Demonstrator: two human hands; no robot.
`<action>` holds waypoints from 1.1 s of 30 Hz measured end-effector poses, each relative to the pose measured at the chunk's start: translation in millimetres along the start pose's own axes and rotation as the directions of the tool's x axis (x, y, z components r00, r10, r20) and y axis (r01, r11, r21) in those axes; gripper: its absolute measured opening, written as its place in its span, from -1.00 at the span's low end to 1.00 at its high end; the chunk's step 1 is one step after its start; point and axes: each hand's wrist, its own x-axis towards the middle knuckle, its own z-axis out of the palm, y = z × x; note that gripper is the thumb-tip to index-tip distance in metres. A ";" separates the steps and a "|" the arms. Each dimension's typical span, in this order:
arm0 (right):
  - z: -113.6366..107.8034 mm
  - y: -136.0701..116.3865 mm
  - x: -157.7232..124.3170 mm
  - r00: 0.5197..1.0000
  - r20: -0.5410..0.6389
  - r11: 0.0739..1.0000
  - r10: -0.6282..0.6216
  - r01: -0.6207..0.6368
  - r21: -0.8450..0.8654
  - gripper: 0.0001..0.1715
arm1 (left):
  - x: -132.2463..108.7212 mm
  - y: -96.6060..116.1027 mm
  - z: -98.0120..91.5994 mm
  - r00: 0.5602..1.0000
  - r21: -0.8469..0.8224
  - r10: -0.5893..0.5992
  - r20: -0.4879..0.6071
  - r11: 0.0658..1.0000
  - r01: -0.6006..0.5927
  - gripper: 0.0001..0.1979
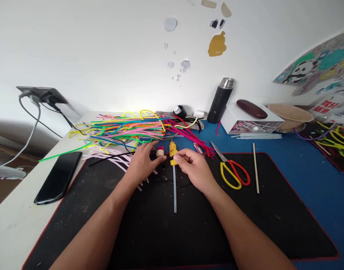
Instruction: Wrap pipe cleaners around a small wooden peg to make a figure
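Note:
My left hand (pixel 143 162) rests on the black mat (pixel 110 217), its fingers pinched on a small wooden bead with a red top (pixel 160 151). My right hand (pixel 193 167) is closed on a yellow glue gun (pixel 172 151), with a clear glue stick (pixel 175 191) trailing from it toward me. The two hands sit close together, the bead just left of the glue gun's tip. A heap of colourful pipe cleaners (pixel 126 129) lies right behind my left hand.
Yellow and red scissors (pixel 233 171) and a wooden stick (pixel 255 172) lie right of my hand. A black phone (pixel 59 176) sits at the left. A black flask (pixel 219 100), a white box (pixel 250 119), a bowl (pixel 290 114) and more pipe cleaners (pixel 332 140) stand behind.

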 end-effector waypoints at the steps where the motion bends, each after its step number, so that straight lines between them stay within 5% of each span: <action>1: -0.4 0.3 0.3 1.000 -0.001 1.000 -0.002 0.002 0.006 -0.57 | 0.6 -2.5 1.1 1.000 0.018 0.016 0.013 1.000 -0.016 -0.37; 10: 0.0 2.1 1.4 1.000 0.021 1.000 0.016 -0.015 -0.017 -0.56 | 7.9 -7.3 9.7 0.996 0.121 0.074 0.046 0.989 -0.080 -0.51; 19: -2.2 3.3 2.1 1.000 0.012 0.999 0.026 -0.026 -0.039 -0.57 | 0.4 9.8 -15.0 0.999 -0.224 -0.042 0.006 0.974 0.042 -0.51; 25: -2.9 1.4 2.1 1.000 0.004 0.999 0.029 -0.028 -0.022 -0.56 | -8.4 23.8 -28.3 0.976 -0.717 -0.031 0.215 0.673 0.179 -0.39; 28: -3.4 2.5 3.2 0.999 0.010 0.999 0.031 -0.031 0.024 -0.55 | -10.0 29.8 -25.9 0.965 -0.793 -0.024 0.262 0.564 0.230 -0.40; 33: -2.3 3.6 3.6 0.999 0.018 0.994 0.036 -0.037 0.103 -0.54 | -14.0 38.4 -18.9 0.952 -0.815 0.008 0.306 0.519 0.258 -0.42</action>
